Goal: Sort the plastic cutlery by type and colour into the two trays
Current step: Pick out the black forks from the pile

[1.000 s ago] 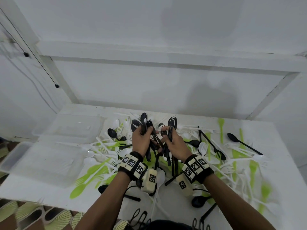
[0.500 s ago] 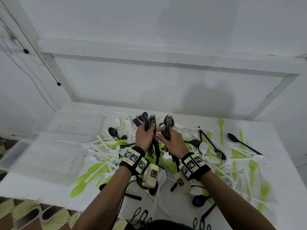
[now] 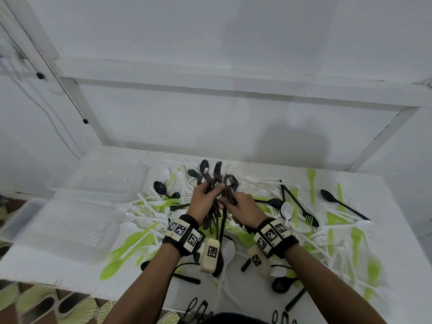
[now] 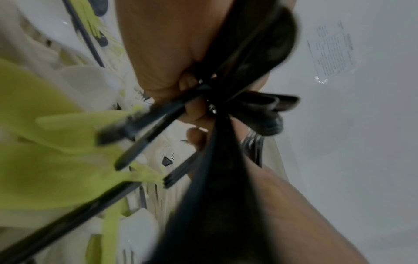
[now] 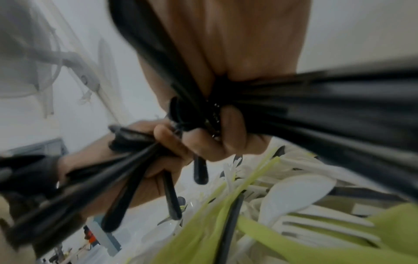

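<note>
Black cutlery (image 3: 216, 183), gripped between both hands (image 3: 224, 204)

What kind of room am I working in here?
Probably a plain indoor workroom, not a kitchen: bare white walls, a white table strewn with plastic cutlery, and patterned floor tiles.

My left hand (image 3: 203, 200) and right hand (image 3: 246, 208) are raised side by side in front of me, nearly touching, backs toward me. Both have their fingers (image 5: 233, 125) curled tight around a bunch of black cutlery (image 3: 216, 183). Both forearms reach forward, each wrist wearing a marker-covered band (image 3: 183, 231).
</note>
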